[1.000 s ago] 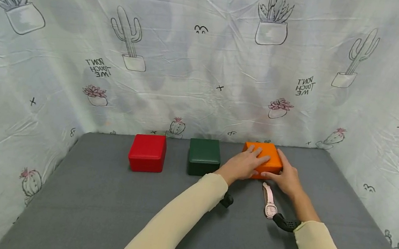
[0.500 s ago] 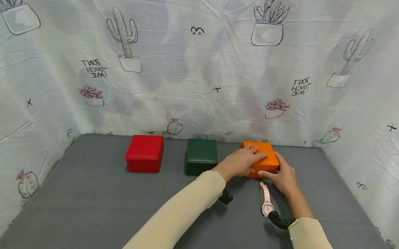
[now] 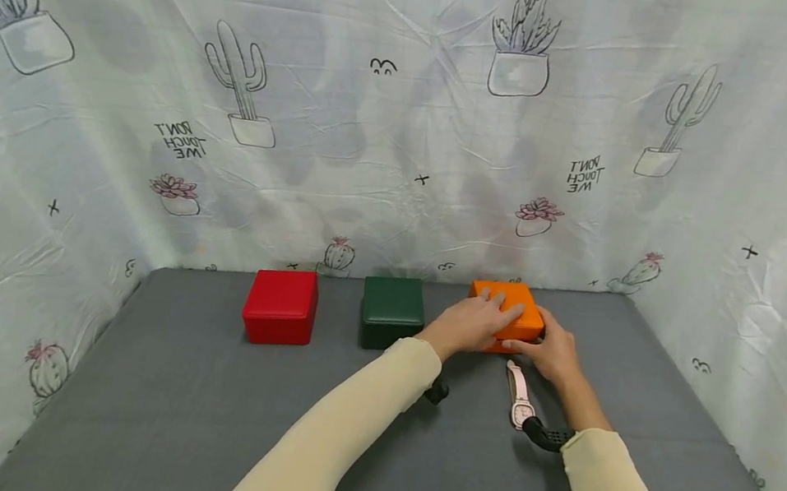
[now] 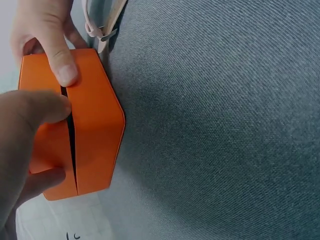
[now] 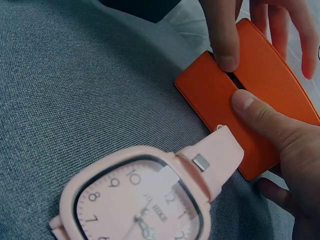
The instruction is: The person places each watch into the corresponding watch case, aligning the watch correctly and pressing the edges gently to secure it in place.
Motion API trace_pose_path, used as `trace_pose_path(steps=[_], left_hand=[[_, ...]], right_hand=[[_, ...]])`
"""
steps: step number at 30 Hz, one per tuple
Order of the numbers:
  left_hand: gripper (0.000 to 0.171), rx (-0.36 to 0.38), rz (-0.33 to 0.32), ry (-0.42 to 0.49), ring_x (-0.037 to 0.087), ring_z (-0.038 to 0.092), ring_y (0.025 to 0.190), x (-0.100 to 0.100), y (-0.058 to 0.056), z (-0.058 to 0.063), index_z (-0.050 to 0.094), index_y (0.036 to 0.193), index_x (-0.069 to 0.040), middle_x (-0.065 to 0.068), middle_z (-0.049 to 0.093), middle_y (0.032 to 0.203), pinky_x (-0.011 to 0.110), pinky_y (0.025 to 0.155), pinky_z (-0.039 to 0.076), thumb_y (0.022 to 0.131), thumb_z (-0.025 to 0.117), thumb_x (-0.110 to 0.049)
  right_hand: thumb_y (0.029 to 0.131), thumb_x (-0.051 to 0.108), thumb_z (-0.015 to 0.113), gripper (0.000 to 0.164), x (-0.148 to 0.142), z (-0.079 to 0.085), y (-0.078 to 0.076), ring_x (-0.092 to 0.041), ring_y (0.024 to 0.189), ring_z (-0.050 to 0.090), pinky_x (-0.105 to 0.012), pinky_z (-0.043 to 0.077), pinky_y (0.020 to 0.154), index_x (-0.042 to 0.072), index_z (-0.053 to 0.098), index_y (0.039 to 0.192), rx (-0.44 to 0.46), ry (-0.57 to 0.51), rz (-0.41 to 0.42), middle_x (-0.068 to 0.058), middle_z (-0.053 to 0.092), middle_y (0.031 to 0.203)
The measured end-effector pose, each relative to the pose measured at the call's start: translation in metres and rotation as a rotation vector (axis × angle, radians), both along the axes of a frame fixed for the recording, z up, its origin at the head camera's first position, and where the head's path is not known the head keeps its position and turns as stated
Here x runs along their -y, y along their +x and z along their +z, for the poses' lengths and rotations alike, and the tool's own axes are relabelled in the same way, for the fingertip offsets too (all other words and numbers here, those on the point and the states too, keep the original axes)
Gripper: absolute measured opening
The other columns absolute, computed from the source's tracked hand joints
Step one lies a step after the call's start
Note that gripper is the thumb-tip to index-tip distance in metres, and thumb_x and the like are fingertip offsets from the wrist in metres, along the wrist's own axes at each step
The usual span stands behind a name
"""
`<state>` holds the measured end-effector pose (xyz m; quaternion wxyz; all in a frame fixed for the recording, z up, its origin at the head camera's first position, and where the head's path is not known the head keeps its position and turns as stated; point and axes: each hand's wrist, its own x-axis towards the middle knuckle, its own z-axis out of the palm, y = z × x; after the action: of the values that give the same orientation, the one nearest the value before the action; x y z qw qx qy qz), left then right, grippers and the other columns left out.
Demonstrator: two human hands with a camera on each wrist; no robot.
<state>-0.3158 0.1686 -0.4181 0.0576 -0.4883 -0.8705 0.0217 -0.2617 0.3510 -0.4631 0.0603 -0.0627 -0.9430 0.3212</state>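
Note:
An orange box (image 3: 514,305) stands at the back of the grey table, on the right of a row of three. My left hand (image 3: 476,323) lies over its lid, thumb (image 4: 37,106) at the dark seam on the front. My right hand (image 3: 550,351) grips the box's right side, its thumb (image 5: 257,117) pressed on the front by the seam. A pink wristwatch (image 3: 518,393) lies flat just in front of the box; its square dial (image 5: 142,205) fills the right wrist view.
A dark green box (image 3: 392,312) and a red box (image 3: 278,317) stand to the left of the orange one. Cactus-print cloth (image 3: 411,115) walls the grey table (image 3: 191,418) on three sides.
Both hands stay on the orange box in the same hold. Only the head view has drifted a little.

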Motion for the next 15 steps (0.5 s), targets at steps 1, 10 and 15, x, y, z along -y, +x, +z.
trace_pose_path(steps=[1, 10, 15], left_hand=[[0.057, -0.009, -0.004, 0.008, 0.025, 0.055, 0.114, -0.001, 0.000, -0.001, 0.038, 0.142, -0.024, 0.008, 0.054, 0.133, 0.033, 0.090, 0.054, 0.093, 0.060, -0.044], [0.052, -0.057, 0.014, 0.008, 0.020, 0.055, 0.090, -0.009, -0.001, -0.005, 0.044, 0.129, -0.019, 0.005, 0.059, 0.114, 0.027, 0.078, 0.055, 0.089, 0.067, -0.042], [0.051, -0.083, 0.022, -0.010, 0.018, 0.056, 0.088, -0.013, -0.003, -0.005, 0.045, 0.126, -0.017, 0.005, 0.060, 0.111, 0.026, 0.081, 0.054, 0.087, 0.070, -0.038]], right_hand=[[0.078, 0.041, 0.079, 0.092, 0.000, 0.000, 0.000, -0.045, 0.120, 0.051, -0.057, 0.042, 0.099, 0.005, 0.033, 0.148, -0.001, -0.002, 0.001, -0.028, 0.049, 0.139], [0.082, 0.039, 0.076, 0.089, -0.002, -0.002, 0.001, -0.044, 0.122, 0.052, -0.056, 0.043, 0.101, 0.004, 0.031, 0.149, -0.010, -0.047, 0.046, -0.027, 0.048, 0.140], [0.086, 0.041, 0.070, 0.084, -0.006, -0.001, 0.002, -0.044, 0.125, 0.051, -0.056, 0.042, 0.103, 0.005, 0.029, 0.150, -0.012, -0.075, 0.084, -0.026, 0.047, 0.142]])
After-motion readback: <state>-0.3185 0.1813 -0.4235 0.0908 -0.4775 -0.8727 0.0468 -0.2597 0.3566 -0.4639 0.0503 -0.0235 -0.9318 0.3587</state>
